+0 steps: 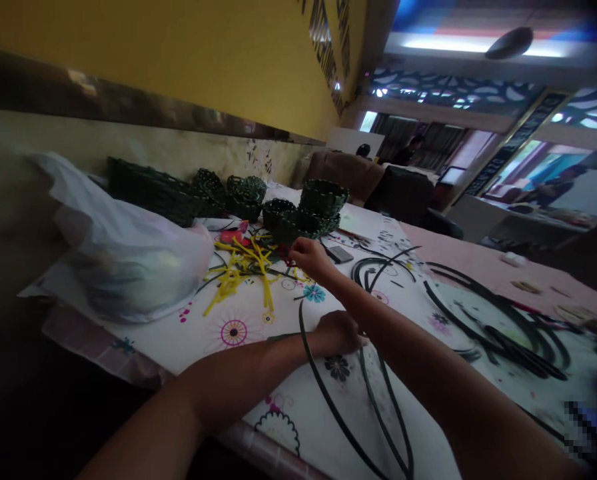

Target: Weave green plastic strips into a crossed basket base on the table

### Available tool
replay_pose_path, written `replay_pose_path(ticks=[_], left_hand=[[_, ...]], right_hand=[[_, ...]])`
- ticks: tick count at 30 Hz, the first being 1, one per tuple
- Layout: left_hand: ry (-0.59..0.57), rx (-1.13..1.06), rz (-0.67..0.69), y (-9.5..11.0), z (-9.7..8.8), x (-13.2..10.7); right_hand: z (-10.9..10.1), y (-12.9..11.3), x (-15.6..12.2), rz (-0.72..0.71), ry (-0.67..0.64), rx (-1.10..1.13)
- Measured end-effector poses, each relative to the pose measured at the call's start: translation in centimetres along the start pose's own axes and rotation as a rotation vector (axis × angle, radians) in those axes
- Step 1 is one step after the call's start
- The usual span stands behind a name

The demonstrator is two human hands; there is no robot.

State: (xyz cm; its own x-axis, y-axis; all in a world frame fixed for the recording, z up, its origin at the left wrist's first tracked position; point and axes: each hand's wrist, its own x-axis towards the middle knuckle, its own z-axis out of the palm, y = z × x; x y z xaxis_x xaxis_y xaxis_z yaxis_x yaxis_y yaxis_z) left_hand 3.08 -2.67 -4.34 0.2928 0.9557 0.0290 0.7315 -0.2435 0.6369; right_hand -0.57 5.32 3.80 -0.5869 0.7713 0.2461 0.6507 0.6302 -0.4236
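Note:
My left hand (341, 331) is closed low over the table, curled round dark green plastic strips (372, 387) that hang and bend toward me. Part of its fingers is hidden by my right forearm, which crosses above it. Farther out, my right hand (307, 257) is closed, its fingertips at a small red looped object (284, 254) whose kind I cannot make out. Just left of that hand lies a loose heap of yellow strips (243, 267). Beyond it stand dark green woven baskets (323, 197), and a small grey block (339, 255) is to its right.
A full white plastic bag (128, 260) sits at the left by the wall. Coils of dark strip (498, 333) spread over the flowered tablecloth (283, 297) on the right. Past the table are a dark chair (403, 200) and people in the background.

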Motion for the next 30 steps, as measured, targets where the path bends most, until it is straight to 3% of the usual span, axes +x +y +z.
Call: replay_pose_path(ticks=[3, 5, 8, 11, 14, 17, 21, 25, 30], left_hand=[[0.020, -0.059, -0.011, -0.3, 0.0, 0.3], [0.020, -0.084, 0.005, -0.6, 0.1, 0.6], [0.022, -0.188, 0.021, -0.9, 0.0, 1.2], [-0.026, -0.290, 0.022, -1.0, -0.3, 1.6], [-0.071, -0.453, -0.048, -0.7, -0.6, 1.5], [-0.057, -0.482, -0.079, -0.1, -0.8, 1.2], [0.007, -0.408, -0.074, 0.5, -0.8, 0.9], [0.022, -0.390, -0.060, 0.4, -0.5, 1.0], [0.038, -0.350, -0.028, -0.1, -0.1, 1.1]], right_hand=[[-3.2, 0.4, -5.1, -0.044, 0.061, 0.542], [-5.5, 1.1, -9.3, -0.041, 0.070, 0.746], [-8.0, 2.7, -15.2, 0.030, 0.039, 0.895], [-8.7, 5.4, -18.9, 0.089, 0.148, 0.969], [-8.0, 8.4, -20.2, 0.160, 0.317, 0.998], [-6.9, 9.9, -20.3, 0.249, 0.374, 1.083], [-5.4, 10.0, -20.3, 0.267, 0.366, 1.147], [-4.3, 10.3, -20.4, 0.260, 0.398, 1.061], [-3.9, 10.4, -20.4, 0.272, 0.382, 1.100]])
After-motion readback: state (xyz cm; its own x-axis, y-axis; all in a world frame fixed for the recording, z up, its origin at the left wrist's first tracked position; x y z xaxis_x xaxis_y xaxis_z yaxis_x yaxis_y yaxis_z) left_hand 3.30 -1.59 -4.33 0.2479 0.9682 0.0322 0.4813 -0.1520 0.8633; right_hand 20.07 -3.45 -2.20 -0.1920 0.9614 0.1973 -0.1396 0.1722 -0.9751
